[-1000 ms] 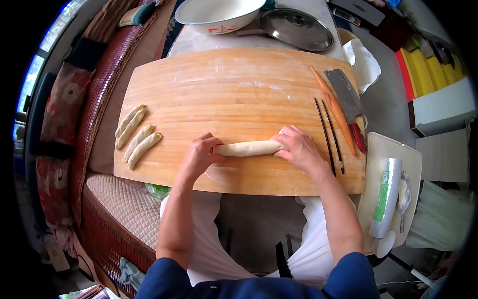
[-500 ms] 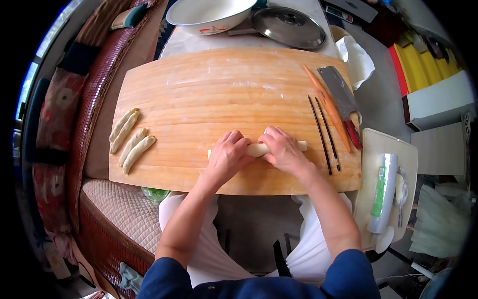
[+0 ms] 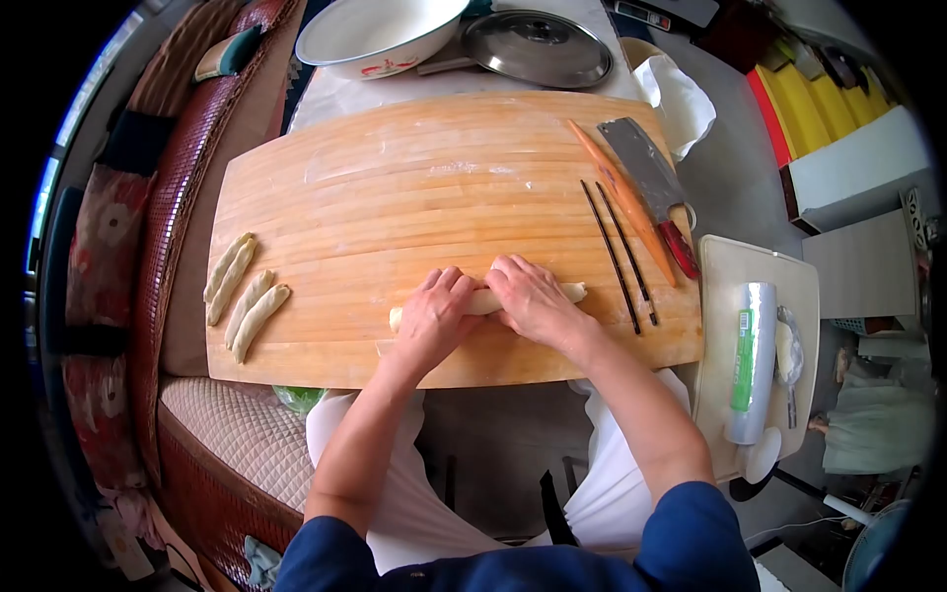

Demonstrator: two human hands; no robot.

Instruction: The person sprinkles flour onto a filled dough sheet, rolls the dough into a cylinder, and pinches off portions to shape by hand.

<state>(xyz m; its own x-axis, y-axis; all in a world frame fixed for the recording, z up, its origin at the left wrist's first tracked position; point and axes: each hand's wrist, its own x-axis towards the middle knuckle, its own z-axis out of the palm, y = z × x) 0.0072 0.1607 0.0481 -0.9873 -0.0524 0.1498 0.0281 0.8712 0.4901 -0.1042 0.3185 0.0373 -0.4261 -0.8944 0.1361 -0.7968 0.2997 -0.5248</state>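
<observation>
A pale dough roll [image 3: 482, 302] lies lengthwise near the front of the wooden board [image 3: 395, 212]. My left hand [image 3: 439, 308] is closed over its left part, and my right hand [image 3: 533, 301] is closed over it just to the right, the two nearly touching. The roll's ends stick out on both sides. At the board's left edge rest several twisted dough strips [image 3: 258, 318], set in two pairs.
On the board's right are two black chopsticks [image 3: 612, 257], an orange rolling pin [image 3: 626, 202] and a cleaver [image 3: 646, 168]. Behind stand an enamel bowl [image 3: 380, 35] and a metal lid [image 3: 538, 49]. A tray [image 3: 708, 385] holding a plastic-wrap roll [image 3: 754, 365] is at right.
From the ends of the dough roll, my hands have come together at its middle. The whole scene has shifted left in view as the camera turned.
</observation>
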